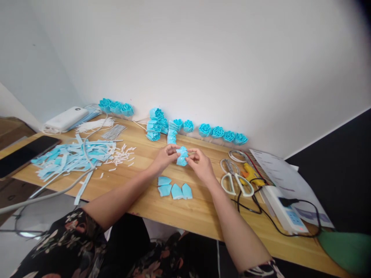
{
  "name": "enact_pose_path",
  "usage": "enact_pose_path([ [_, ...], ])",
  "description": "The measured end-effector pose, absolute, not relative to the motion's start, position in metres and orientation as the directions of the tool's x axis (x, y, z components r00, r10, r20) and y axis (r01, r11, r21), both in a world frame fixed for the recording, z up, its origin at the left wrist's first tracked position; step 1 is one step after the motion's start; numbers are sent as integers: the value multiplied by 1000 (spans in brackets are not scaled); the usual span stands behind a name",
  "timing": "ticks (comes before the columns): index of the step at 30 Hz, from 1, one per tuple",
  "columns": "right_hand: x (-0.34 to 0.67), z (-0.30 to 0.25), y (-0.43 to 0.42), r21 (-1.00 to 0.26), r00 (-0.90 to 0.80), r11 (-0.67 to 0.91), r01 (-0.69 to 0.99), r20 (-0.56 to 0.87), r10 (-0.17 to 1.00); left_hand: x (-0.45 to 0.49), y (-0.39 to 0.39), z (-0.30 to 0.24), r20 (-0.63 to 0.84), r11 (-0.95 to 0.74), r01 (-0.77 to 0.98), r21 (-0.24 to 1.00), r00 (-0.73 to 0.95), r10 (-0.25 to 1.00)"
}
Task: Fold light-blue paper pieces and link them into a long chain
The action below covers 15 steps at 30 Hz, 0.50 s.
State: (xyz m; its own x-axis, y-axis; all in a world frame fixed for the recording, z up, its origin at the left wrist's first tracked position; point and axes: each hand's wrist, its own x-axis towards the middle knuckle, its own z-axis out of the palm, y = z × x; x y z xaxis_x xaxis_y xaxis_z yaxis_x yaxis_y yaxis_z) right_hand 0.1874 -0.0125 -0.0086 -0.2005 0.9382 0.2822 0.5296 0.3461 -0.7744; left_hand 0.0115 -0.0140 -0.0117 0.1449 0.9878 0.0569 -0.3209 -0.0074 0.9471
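Everything here is placed from the blue folded piece (pixel 182 155), which is held just above the wooden table (pixel 199 212), near its middle.

Far to its left a dark phone (pixel 24 154) lies at the table's end, with a white power bank (pixel 66 118) behind it by the wall. Nearer, still left of the piece, spreads a heap of blue strips (pixel 72 156), and between the heap and the piece lie scattered white bits (pixel 121 156). Behind and to the left, blue paper roses (pixel 116 107) sit against the wall. A second cluster of roses (pixel 156 124) stands just behind the piece.

The left hand (pixel 165 157) meets the piece from the left, thumb and forefinger closed on its edge, the other fingers curled in. In front of the piece, towards the person, four cut blue pieces (pixel 174 190) lie flat in a row. The right hand (pixel 201 164) pinches the piece's right side with thumb and forefinger, its other fingers loosely bent.

Behind and right of the piece runs a row of four roses (pixel 222 134). Further right lie white-handled scissors (pixel 234 178), then a yellow glue gun (pixel 251 173), then a white power strip (pixel 285 210) with a black cable plugged in.
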Motion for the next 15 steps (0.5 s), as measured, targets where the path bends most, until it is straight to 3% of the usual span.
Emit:
enact_pose_path([
  [10,186,-7,-16,-780,-206,359,513,294,933,10,-11,-17,117,-81,-287,954,112,987],
  [15,187,-5,-15,-868,-118,292,402,267,956,11,-12,-16,98,-67,-293,954,94,991],
])
